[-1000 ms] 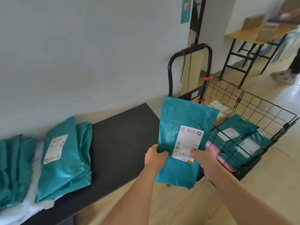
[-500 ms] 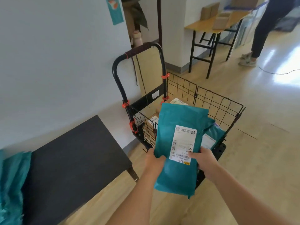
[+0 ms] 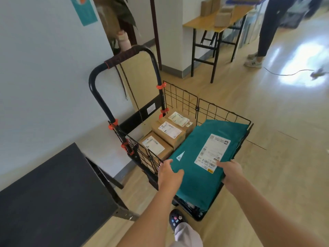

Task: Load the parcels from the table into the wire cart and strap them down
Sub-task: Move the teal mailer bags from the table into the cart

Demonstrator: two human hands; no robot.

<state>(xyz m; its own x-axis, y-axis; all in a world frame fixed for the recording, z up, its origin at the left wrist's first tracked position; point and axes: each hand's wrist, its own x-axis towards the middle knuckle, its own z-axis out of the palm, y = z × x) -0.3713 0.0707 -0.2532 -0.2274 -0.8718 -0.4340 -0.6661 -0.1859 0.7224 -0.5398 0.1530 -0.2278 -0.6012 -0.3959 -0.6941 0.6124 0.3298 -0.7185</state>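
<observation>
Your left hand (image 3: 169, 174) and right hand (image 3: 231, 172) are each pinching the teal plastic mailer bag (image 3: 194, 148) over the black wire cart (image 3: 137, 116), which is holding three labelled brown cardboard boxes (image 3: 167, 132).

Wooden table (image 3: 200, 23) — boxes (image 3: 222, 18) on top, 1 pink bottle (image 3: 123, 41), teal wall poster (image 3: 85, 11)

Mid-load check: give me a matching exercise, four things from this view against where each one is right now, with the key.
Things
1. teal parcel
2. cardboard boxes
3. black table
4. wooden table

Places
A. far side of the room, small boxes on top
B. in a row inside the wire cart, at the end by its handle
C. gripped by the left hand and right hand over the cart's near end
D. left of the cart, by the wall

Pairs: 1-C, 2-B, 3-D, 4-A
</observation>
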